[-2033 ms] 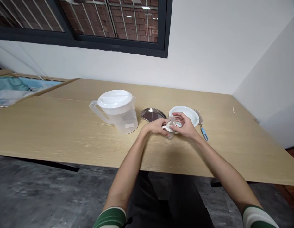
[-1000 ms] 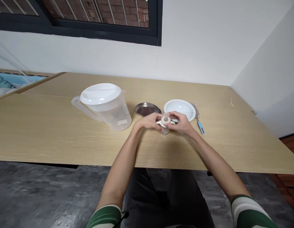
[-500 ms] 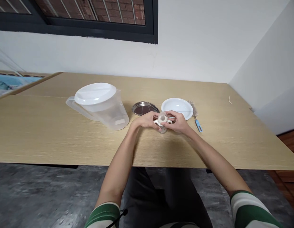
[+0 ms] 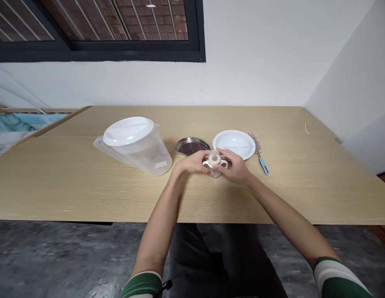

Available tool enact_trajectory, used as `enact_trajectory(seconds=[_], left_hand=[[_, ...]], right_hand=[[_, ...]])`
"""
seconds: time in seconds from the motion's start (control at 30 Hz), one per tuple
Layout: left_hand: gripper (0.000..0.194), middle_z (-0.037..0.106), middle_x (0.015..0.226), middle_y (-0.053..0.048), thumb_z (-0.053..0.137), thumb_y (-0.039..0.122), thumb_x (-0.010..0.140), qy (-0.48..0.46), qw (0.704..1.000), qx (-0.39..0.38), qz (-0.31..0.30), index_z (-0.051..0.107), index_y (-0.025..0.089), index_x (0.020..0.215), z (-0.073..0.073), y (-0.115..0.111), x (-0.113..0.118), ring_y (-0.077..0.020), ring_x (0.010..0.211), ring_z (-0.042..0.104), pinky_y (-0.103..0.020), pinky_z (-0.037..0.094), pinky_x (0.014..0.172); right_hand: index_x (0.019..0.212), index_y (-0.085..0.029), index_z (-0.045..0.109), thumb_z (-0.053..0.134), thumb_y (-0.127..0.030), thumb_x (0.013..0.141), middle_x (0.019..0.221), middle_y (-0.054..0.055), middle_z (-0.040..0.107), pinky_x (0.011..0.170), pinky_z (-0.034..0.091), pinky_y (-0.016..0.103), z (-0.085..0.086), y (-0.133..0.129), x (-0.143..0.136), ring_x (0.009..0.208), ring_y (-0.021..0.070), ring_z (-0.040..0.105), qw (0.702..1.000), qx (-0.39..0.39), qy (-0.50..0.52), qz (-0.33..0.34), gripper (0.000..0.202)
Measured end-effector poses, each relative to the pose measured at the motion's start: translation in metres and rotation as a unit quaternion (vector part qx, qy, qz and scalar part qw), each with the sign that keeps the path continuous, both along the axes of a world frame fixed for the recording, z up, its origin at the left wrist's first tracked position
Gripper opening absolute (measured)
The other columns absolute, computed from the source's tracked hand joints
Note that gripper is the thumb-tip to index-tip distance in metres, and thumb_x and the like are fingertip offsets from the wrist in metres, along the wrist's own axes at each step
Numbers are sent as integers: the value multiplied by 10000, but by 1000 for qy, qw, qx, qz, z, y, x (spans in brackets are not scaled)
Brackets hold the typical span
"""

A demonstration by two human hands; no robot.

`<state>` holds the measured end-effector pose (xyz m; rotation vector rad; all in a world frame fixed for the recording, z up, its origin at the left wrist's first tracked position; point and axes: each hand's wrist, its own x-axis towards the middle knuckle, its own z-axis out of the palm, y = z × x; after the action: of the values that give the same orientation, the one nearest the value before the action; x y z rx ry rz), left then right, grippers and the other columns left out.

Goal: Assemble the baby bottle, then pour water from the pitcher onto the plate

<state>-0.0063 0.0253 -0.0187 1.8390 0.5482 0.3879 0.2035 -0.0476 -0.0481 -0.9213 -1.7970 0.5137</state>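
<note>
Both hands meet over the light wooden table (image 4: 71,186). The left hand (image 4: 192,162) and the right hand (image 4: 237,165) are wrapped around a small clear baby bottle with a cream top and two little handles (image 4: 214,161). The bottle sits between the two hands, just above the table or on it; I cannot tell which. Just behind the hands lies a round shiny metal dish (image 4: 192,145). Next to the dish is a white round plate (image 4: 234,143). A small brush with a blue handle (image 4: 262,162) lies just beside the plate, on its right. To the left of the hands stands a big clear plastic jug with a white lid (image 4: 134,144), near the left hand but not touching it.
</note>
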Motion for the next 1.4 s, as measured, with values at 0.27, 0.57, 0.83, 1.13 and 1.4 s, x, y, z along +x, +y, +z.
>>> enact_trajectory(seconds=[0.27,0.57,0.83,1.13,1.4], left_hand=[[911,690,1280,-148,992,205,520,-34,996,-52,61,605,184,1345,8,-5,-8,-264,1201,660,-442,472,1084],[691,727,1177,-159,942,320,680,-95,987,-71,108,658,134,1282,15,-1,-22,-214,1058,690,-370,547,952],[526,761,1103,-158,794,622,791,-206,952,-39,223,729,141,995,12,4,-22,-208,951,714,-329,549,893],[469,752,996,-104,825,606,761,-242,937,21,249,668,170,831,11,0,-18,-180,878,672,-309,518,847],[493,713,962,-47,910,271,600,-12,996,35,79,709,144,1032,8,-15,9,-191,876,661,-300,504,813]], right_hand=[[922,-223,625,382,-421,1079,854,66,707,802,545,365,-7,-2,21,837,205,679,975,86,65,-195,351],[581,-262,315,460,-496,1033,507,-28,381,525,309,326,-4,-4,29,490,132,370,963,131,1,-234,529],[927,-226,594,359,-462,1067,683,19,627,595,446,318,-10,-5,22,589,162,571,980,76,19,-185,361],[661,-260,417,473,-423,1041,565,-12,534,550,393,314,-10,-3,23,512,148,499,975,95,23,-201,417],[1182,-219,620,679,-481,909,1055,117,691,836,559,437,-4,-8,10,947,258,650,987,107,-30,-119,383]])
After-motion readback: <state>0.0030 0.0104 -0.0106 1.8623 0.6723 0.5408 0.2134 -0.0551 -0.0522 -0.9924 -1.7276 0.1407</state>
